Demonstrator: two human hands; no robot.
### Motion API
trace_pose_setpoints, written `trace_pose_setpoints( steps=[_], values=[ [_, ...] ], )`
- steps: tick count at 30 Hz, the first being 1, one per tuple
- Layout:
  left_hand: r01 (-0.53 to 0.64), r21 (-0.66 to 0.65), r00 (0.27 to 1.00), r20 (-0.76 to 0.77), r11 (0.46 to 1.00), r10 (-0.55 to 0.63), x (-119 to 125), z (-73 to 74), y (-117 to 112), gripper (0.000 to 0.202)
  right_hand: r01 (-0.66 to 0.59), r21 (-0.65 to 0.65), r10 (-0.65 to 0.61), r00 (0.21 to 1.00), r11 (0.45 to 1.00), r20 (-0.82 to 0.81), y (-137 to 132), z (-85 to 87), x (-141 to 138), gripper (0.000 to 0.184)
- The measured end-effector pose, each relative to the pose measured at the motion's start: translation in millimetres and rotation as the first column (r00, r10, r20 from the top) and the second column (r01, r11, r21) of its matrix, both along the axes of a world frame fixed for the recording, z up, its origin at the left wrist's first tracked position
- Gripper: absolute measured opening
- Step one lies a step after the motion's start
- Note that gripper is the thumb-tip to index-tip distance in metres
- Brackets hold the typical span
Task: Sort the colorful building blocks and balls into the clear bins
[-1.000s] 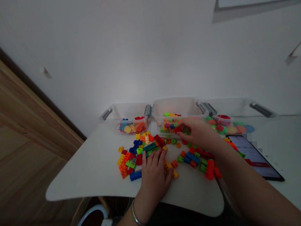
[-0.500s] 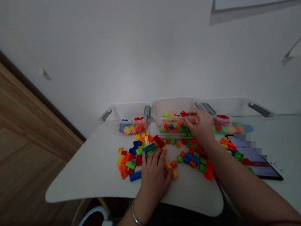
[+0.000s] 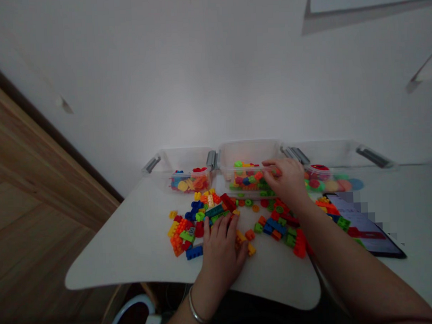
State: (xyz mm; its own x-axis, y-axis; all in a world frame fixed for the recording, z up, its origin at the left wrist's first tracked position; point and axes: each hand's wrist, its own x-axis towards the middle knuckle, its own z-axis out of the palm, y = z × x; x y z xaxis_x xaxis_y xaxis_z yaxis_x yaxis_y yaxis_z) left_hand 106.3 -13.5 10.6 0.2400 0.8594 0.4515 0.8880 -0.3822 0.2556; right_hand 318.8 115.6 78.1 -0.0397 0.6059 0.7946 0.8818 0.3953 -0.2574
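Resting my left hand (image 3: 221, 249) with its fingers spread at the edge of a heap of plastic building bricks (image 3: 200, 219), I hold nothing in it that I can see. My right hand (image 3: 285, 181) is curled over the front rim of the middle clear plastic bin (image 3: 249, 153), its fingertips (image 3: 265, 163) bent toward the bricks inside; I cannot tell whether they are pinching a piece. That bin is partly filled with mixed bricks. The left clear bin (image 3: 180, 158) holds a shallow layer of bricks and flat pieces, and the right clear bin (image 3: 329, 153) holds round discs and a small red-lidded tub (image 3: 319, 168). Much remains outside the bins: a second heap of bricks (image 3: 278, 226) lies just below my right wrist, green wheels (image 3: 248, 203) sit just in front of the middle bin, and a few bricks lie on the tablet (image 3: 367, 227) at the right of the white table (image 3: 99, 265).
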Motion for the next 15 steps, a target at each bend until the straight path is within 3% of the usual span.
trace_pose_setpoints(
  steps=[4,7,11,15],
  values=[
    [0.000,-0.001,1.000,0.004,1.000,0.000,0.3,0.7,-0.2,0.051,-0.087,0.097,0.093,0.994,0.991,-0.055,-9.9,11.3,-3.3,0.019],
    [-0.002,0.003,1.000,0.004,1.000,0.002,0.6,0.8,-0.5,0.051,-0.245,0.090,0.251,0.966,0.965,-0.067,-19.0,18.7,-8.8,0.017],
    [-0.004,0.001,1.000,0.015,1.000,0.004,0.7,0.0,-0.6,0.051,-0.477,-0.158,0.483,0.876,0.865,0.000,-23.7,16.0,-17.7,0.014],
    [-0.007,0.005,1.000,0.011,1.000,0.007,0.8,-0.8,-0.1,0.052,-0.495,-0.519,0.631,0.767,0.696,0.114,-23.9,4.0,-27.5,0.021]
  ],
)
